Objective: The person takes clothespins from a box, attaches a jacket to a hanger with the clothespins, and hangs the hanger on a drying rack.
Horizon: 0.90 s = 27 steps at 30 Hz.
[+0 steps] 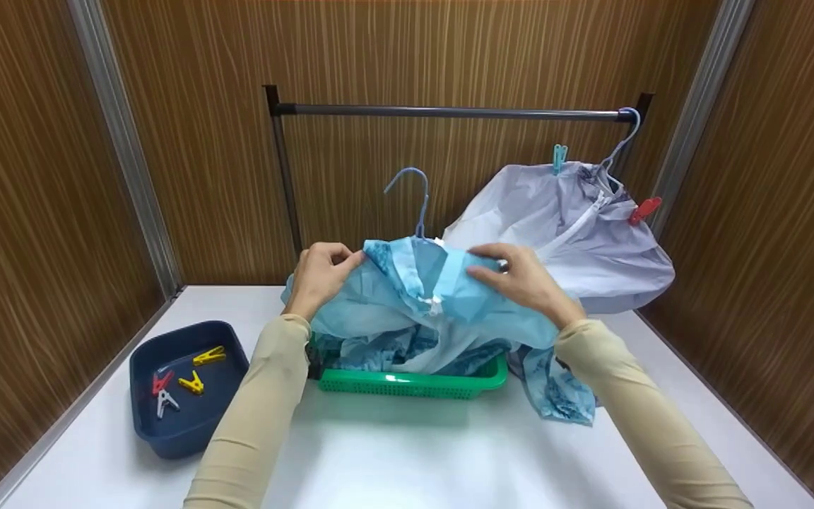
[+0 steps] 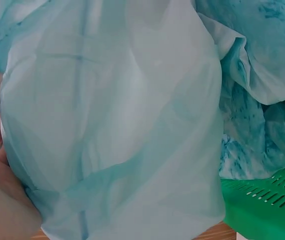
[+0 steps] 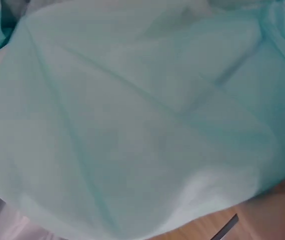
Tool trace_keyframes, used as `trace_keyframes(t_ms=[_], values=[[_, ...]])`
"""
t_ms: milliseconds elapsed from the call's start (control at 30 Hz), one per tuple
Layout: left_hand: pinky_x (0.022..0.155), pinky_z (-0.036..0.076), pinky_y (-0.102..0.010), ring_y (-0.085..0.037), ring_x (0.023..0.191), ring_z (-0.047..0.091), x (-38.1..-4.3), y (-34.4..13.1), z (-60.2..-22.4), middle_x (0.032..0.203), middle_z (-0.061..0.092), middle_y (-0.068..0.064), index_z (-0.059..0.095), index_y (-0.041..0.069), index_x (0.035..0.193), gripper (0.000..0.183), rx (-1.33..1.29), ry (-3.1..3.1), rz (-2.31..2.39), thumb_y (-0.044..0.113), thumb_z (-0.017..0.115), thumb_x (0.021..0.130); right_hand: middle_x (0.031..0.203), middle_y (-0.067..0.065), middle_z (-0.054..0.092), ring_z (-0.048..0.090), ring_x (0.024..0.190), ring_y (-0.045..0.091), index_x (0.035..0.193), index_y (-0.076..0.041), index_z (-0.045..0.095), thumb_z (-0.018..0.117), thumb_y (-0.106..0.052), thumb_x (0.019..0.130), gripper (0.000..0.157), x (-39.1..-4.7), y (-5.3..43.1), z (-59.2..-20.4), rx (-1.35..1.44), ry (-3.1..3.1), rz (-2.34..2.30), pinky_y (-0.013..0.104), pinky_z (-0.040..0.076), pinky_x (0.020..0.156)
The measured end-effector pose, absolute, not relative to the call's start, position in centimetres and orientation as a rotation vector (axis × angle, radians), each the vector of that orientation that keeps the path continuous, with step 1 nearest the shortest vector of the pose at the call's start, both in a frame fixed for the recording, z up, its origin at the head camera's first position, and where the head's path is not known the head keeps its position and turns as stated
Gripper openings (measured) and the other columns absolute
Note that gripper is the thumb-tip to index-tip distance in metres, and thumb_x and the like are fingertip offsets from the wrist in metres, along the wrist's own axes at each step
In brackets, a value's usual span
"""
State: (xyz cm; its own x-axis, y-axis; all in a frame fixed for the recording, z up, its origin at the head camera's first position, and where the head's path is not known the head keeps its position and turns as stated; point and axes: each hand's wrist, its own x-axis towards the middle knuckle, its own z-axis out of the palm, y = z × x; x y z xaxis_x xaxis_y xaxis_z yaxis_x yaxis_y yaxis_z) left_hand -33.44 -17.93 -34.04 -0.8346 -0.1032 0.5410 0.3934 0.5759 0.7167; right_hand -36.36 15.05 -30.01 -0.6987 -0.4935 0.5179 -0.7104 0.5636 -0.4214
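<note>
A thin light-blue jacket [image 1: 372, 300] with a zipper and patterned lining hangs over a green basket. The hook of a blue hanger [image 1: 425, 198] sticks up from its neck opening, while the rest of the hanger is hidden in the cloth. My left hand [image 1: 322, 277] pinches the jacket near the left side of the collar. On the other side, my right hand [image 1: 523, 277] pinches the fabric between thumb and fingers. Pale cloth [image 2: 117, 110] fills most of the left wrist view, and similar fabric [image 3: 132, 125] covers the right wrist view, hiding the fingertips there.
Under the jacket stands the green basket [image 1: 407, 382]. A navy tray [image 1: 227, 417] at left holds several clothespins [image 1: 192, 382]. Behind is a dark rack [image 1: 449, 112], where a pale lilac jacket [image 1: 520, 205] hangs at right with a teal clothespin [image 1: 559, 158] and a red clothespin [image 1: 644, 211].
</note>
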Motion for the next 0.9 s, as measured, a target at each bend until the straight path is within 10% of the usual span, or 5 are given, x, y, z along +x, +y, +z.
trace_keyframes(t_ms=[200, 467, 900], values=[[0.064, 0.042, -0.031, -0.018, 0.072, 0.055, -33.2, -17.5, -34.0, 0.076, 0.065, -0.003, 0.074, 0.015, 0.083, 0.023, -0.271, -2.265, -1.190, 0.032, 0.065, 0.095, 0.095, 0.010, 0.075, 0.068, 0.086, 0.020, 0.096, -0.005, 0.078, 0.072, -0.012, 0.089, 0.012, -36.2, 13.6, -30.3, 0.827, -2.265, 0.909, 0.030, 0.053, 0.075], [0.066, 0.045, -0.030, -0.017, 0.071, 0.055, -33.3, -17.1, -34.4, 0.076, 0.066, -0.002, 0.075, 0.015, 0.083, 0.016, -0.362, -2.225, -1.228, 0.025, 0.067, 0.094, 0.084, 0.007, 0.071, 0.059, 0.077, 0.018, 0.088, -0.008, 0.077, 0.065, -0.024, 0.087, 0.019, -36.8, 12.5, -28.2, 0.300, -2.253, 1.092, 0.027, 0.045, 0.068], [0.064, 0.042, -0.030, -0.018, 0.072, 0.054, -33.4, -17.8, -33.4, 0.076, 0.064, -0.004, 0.074, 0.012, 0.081, 0.028, -0.212, -2.196, -1.265, 0.035, 0.065, 0.095, 0.126, 0.017, 0.063, 0.058, 0.119, 0.036, 0.127, -0.007, 0.062, 0.041, -0.036, 0.105, 0.042, -37.3, 16.6, -28.7, 0.631, -2.455, 0.918, 0.049, 0.044, 0.101]])
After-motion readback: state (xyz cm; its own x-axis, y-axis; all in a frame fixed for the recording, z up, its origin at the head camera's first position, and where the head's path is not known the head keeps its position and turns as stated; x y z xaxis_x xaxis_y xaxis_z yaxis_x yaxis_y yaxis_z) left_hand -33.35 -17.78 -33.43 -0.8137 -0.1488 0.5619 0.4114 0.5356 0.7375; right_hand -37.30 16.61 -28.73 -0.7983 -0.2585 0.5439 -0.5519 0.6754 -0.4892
